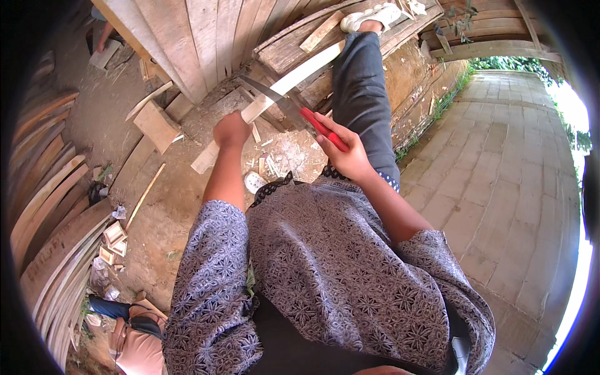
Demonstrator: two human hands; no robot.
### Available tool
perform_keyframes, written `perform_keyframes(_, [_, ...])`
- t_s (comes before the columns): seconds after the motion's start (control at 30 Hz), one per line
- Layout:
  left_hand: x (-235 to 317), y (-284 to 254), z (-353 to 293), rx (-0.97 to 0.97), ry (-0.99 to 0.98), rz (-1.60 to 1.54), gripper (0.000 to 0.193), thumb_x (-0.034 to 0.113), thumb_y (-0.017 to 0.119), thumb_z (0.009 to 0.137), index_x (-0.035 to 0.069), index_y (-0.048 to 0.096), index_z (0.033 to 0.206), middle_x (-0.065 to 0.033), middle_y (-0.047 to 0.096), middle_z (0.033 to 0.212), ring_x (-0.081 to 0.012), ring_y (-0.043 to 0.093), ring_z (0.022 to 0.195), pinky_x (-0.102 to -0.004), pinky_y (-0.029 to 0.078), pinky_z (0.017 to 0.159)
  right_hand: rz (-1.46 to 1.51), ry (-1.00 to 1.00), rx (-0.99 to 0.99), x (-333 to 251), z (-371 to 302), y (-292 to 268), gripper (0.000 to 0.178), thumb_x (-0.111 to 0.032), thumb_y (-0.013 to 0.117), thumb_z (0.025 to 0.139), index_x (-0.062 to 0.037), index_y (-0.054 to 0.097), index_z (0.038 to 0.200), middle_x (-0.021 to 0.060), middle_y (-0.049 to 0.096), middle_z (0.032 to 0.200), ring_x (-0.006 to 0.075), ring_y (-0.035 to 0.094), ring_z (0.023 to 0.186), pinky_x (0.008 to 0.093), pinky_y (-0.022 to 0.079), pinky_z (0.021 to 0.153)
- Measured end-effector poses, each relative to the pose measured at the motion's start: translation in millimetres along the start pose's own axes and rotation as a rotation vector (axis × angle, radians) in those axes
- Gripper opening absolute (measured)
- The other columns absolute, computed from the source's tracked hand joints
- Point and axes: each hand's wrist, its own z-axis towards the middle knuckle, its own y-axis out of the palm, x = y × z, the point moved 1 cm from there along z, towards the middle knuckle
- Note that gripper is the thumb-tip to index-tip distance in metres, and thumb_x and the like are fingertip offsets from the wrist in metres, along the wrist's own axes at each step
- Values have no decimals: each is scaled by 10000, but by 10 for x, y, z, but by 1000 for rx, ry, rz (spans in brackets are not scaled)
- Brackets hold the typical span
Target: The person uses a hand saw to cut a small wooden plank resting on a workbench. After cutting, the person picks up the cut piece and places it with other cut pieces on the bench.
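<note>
A long pale wooden strip slants from the ground near my feet up to a rough wooden ledge, its far end beside my raised leg. My left hand is closed around its lower part. In my right hand is the red handle of a handsaw. The saw's blade lies across the strip, just beyond my left hand. Whether its teeth have cut into the wood cannot be made out. My right foot, in a white shoe, rests on the wooden ledge.
Wood shavings litter the ground below the strip. Stacked curved planks line the left side, with a wood block nearer. Another person is at lower left, and a hand shows at upper left. A paved path runs along the right.
</note>
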Motion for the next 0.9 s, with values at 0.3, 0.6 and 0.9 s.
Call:
perform_keyframes(0.3, [-184,152,-204,-42,13,-27,330,334,741,845,162,741,1128,-144,756,1115,-334,725,1060,-462,593,876,15,-14,-68,-80,-233,57,487,-129,672,998,-27,563,1462,117,709,1265,103,623,1094,270,472,981])
perform_keyframes(0.6, [-118,-70,-116,-164,-33,-42,403,360,768,824,161,741,1174,-114,756,1153,-316,724,1082,-429,589,905,6,-68,-57,-46,-107,28,479,-76,641,1019,-16,538,1483,6,676,1119,51,570,992,208,461,894])
perform_keyframes(0.9, [-114,-161,-61,-242,-79,-10,471,408,772,813,181,743,1225,-116,743,1215,-306,703,1146,-429,560,977,218,-174,-38,192,-363,256,485,-31,627,1012,36,509,1478,148,606,1435,169,561,1296,290,400,1102])
